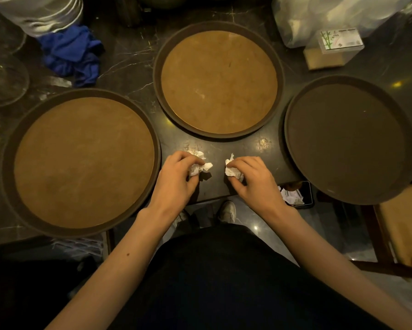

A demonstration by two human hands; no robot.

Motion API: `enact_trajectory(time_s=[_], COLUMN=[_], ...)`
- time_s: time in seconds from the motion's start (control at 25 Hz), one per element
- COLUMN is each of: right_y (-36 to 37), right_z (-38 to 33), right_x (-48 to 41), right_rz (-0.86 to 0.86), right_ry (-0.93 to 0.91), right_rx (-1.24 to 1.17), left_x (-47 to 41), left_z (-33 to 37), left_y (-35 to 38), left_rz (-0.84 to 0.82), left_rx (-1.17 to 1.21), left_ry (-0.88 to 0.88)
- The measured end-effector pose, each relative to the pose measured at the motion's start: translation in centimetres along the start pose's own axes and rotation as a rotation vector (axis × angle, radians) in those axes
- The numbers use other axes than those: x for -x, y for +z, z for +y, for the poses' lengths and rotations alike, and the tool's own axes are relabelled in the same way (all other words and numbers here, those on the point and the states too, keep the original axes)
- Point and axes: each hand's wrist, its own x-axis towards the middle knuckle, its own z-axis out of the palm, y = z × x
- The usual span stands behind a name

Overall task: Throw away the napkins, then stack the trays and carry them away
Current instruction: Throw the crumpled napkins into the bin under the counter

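Observation:
Three round trays lie on the dark marble table: a brown one at the left [7,163], a brown one at the back centre [157,67], and a darker one at the right [286,129] that overhangs the table edge. Between them, near the front edge, my left hand [176,179] grips a crumpled white napkin [200,166]. My right hand [252,179] grips a second crumpled white napkin [232,171]. Both napkins touch or sit just above the tabletop.
A small dark bin [307,195] holding white paper scraps stands on the floor below the table edge, right of my right hand. A blue cloth [74,53] lies at the back left by glassware [2,77]. A toothpick box [333,47] sits back right. A wooden chair [402,225] stands right.

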Motion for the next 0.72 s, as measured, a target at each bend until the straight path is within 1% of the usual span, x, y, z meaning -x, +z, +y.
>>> enact_trajectory(time_s=[0.16, 0.28, 0.4, 0.56, 0.72], right_y=[-0.7, -1.1, -1.9, -3.6, -5.7], right_z=[-1.5, -2.3, -2.5, -1.9, 0.2], right_x=[1.1, 2.5, 4.2, 7.6, 12.6], right_rz=[0.067, 0.127, 0.184, 0.264, 0.347], right_ry=[0.057, 0.137, 0.156, 0.155, 0.156], right_rx=[-0.003, 0.003, 0.019, -0.009, -0.029], left_x=[0.2, 0.3, 0.3, 1.9, 4.8], left_z=[0.5, 0.8, 1.9, 4.7, 9.2], left_y=[-0.1, 0.4, 0.8, 1.8, 5.1], left_rz=[-0.026, -0.083, -0.105, -0.066, -0.045], left_rx=[0.068, 0.117, 0.12, 0.11, 0.106], left_ry=[0.109, 0.159, 0.199, 0.218, 0.256])
